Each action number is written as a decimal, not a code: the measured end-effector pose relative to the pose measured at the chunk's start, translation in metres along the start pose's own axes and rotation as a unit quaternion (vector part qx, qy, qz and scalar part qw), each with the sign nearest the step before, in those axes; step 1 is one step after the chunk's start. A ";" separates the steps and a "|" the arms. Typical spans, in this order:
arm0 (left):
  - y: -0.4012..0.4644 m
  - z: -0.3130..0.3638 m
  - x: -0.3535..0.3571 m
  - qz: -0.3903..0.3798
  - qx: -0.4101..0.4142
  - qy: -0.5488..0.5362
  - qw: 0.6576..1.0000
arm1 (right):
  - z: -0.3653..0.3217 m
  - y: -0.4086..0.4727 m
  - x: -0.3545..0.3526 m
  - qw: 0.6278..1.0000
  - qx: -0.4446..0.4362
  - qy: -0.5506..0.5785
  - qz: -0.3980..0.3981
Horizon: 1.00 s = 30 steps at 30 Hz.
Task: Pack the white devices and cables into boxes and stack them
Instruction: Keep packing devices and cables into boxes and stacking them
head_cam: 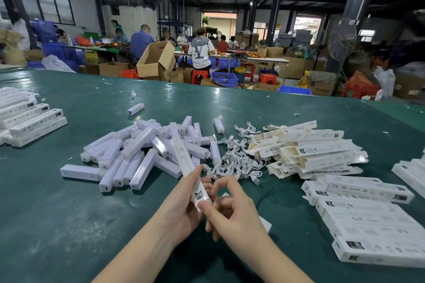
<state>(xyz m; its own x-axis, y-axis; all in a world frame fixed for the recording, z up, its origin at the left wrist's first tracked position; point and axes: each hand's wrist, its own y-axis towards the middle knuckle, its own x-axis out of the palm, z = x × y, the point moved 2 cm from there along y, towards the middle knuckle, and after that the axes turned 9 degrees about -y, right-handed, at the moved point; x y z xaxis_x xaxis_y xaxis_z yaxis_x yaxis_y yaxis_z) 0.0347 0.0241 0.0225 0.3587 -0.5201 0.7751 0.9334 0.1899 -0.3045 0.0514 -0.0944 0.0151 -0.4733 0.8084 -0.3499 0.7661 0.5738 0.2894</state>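
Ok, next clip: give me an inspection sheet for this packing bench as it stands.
Surface: green table, scuffed, with small white scraps.
Job's things: loose white devices heaped at centre; open empty boxes piled to the right; closed boxes stacked at near right, more stacked boxes at far left.
Clutter: two stray devices lie apart behind the heap.
Grippers: left hand grips a long box; right hand pinches its near end with thumb and fingers.
Cables: tangle of white cables between devices and empty boxes.
Surroundings: workers at tables behind, cardboard cartons, blue crates, red stools.
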 end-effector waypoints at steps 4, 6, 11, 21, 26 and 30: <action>0.002 -0.001 -0.001 -0.011 -0.007 -0.024 1.000 | 0.001 0.002 0.000 0.999 0.018 0.028 -0.007; 0.003 -0.002 -0.001 -0.012 -0.008 -0.019 1.000 | 0.003 0.002 0.001 0.999 0.021 0.026 -0.009; 0.003 -0.005 -0.002 -0.007 -0.007 -0.005 1.000 | 0.005 0.002 0.000 0.999 0.032 0.032 -0.011; 0.002 -0.007 -0.003 0.008 0.029 0.074 0.997 | 0.003 -0.002 0.005 0.992 -0.042 -0.118 0.032; 0.000 -0.005 -0.001 0.017 0.032 0.011 0.999 | 0.001 0.000 0.005 0.998 -0.029 -0.051 0.017; -0.001 -0.003 -0.002 -0.016 0.020 -0.012 1.000 | 0.003 0.000 0.005 0.998 0.010 0.057 0.010</action>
<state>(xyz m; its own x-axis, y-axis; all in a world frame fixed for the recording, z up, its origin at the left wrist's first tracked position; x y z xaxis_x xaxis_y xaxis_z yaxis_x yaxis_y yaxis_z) 0.0330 0.0225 0.0196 0.3280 -0.5064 0.7975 0.9441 0.2059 -0.2576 0.0506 -0.0906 0.0113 -0.5035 0.8300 -0.2400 0.7842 0.5557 0.2763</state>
